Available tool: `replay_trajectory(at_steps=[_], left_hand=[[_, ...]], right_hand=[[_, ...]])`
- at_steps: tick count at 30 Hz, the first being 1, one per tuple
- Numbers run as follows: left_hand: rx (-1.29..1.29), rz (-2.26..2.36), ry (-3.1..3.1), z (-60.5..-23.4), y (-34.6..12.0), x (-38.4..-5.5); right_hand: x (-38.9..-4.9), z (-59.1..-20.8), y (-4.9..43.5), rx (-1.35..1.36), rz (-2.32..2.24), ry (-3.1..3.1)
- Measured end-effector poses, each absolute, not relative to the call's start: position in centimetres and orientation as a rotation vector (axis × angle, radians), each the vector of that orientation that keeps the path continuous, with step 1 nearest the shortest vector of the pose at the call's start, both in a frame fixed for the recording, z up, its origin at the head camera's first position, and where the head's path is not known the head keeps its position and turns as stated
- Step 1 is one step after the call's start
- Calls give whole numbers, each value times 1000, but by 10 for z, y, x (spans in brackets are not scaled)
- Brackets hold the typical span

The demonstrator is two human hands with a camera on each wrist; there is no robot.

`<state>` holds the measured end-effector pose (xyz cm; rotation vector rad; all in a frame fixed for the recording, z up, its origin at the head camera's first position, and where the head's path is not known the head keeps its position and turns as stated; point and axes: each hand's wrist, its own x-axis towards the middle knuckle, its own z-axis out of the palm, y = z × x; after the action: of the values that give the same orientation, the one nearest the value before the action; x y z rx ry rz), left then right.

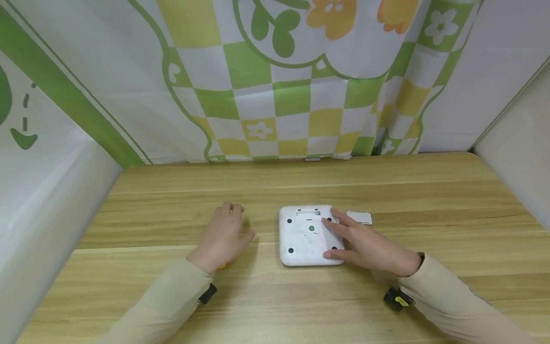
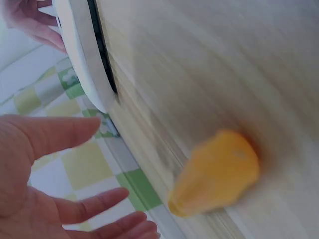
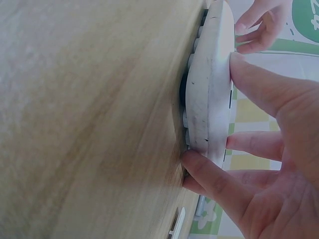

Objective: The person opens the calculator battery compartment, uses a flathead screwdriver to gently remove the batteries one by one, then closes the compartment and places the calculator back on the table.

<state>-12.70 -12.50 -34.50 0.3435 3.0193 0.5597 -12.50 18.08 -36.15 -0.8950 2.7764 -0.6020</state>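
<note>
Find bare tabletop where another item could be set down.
Bare tabletop lies between the left hand and white device, and right of the white cover. Crowded: right hand on the device, cover nearby; orange object near the left hand.

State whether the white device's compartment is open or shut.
Open: the compartment shows an uncovered recess, and a loose white cover lies beside the white device.

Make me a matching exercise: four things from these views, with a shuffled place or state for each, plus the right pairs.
1. White device
2. Small white panel
3. Orange object
4. Left hand

A. Empty, grasping nothing
B. Mostly hidden behind the left hand in the head view
C. Touched by the right hand
D. Just right of the white device in the head view

Pairs: 1-C, 2-D, 3-B, 4-A
</note>
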Motion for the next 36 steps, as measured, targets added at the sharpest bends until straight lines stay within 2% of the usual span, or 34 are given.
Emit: replay_trajectory(at_steps=[36], left_hand=[[699,744,2678,-354,-79,-115]], right_hand=[[-126,-363,181,-920,-596,2776]])
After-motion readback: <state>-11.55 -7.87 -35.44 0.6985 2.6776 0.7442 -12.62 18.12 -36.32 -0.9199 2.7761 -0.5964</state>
